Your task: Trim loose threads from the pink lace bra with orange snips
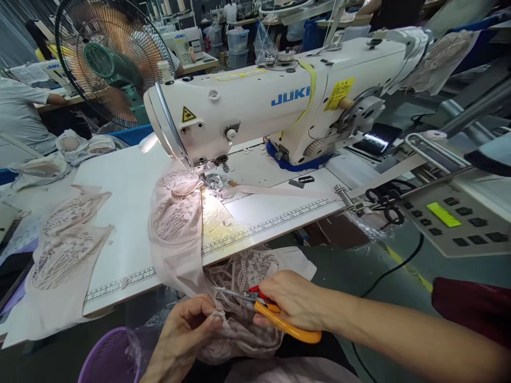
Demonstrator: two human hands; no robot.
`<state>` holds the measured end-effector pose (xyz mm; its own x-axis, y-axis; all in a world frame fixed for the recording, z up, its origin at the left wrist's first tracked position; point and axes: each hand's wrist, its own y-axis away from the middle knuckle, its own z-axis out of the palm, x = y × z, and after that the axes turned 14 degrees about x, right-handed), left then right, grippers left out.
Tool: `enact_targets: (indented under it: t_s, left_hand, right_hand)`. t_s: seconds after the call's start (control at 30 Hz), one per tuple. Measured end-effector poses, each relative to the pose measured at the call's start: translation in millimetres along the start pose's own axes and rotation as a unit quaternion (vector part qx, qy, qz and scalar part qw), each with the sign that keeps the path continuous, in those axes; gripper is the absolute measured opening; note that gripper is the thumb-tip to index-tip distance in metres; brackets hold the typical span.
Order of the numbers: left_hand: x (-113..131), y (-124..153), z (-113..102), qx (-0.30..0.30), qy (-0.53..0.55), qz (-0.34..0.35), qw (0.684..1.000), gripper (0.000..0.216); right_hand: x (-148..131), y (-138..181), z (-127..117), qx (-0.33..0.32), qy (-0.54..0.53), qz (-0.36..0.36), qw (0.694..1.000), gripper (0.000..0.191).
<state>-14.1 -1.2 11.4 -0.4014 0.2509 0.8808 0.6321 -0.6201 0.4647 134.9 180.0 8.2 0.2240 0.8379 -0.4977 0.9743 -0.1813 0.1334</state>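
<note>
Left hand pinching lace, right hand closed around snips, below worktop's near edge.

Orange-handled thread snips point at crumpled pale pink lace garment below the table edge.

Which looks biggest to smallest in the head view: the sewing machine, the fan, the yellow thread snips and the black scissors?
1. Sewing machine.
2. Fan, though it stands farther back, so it may be larger than it looks.
3. Yellow thread snips in the right hand and black scissors: alike; the snips sit nearer and partly hidden, so unranked.
</note>
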Motion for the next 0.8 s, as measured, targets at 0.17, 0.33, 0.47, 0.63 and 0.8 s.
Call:
enact_targets:
  t_s: [0.17, 0.33, 0.47, 0.63, 0.8]
  left_hand:
    - [-5, 4, -13, -0.021, -0.024, 0.036, 0.999, 0.029]
    - [-6, 27, -9, 0.036, 0.022, 0.045, 0.998, 0.031]
    - [-11, 50, -5, 0.073, 0.045, 0.065, 0.994, 0.036]
    - [-25, 78, -13, 0.07, 0.048, 0.085, 0.993, 0.037]
    - [-39, 109, -18, 0.117, 0.039, 0.119, 0.985, 0.036]
  right_hand:
    - [-2, 6, -9, 0.06, -0.048, -0.002, 0.997, 0.047]
    - [-13, 17, -9, 0.045, 0.002, 0.001, 0.999, 0.045]
    - [-27, 30, -1, 0.104, -0.064, 0.018, 0.992, 0.04]
    - [-46, 55, 10, 0.09, -0.056, -0.072, 0.992, 0.046]
    - [-50, 79, 16, 0.106, 0.019, -0.066, 0.992, 0.052]
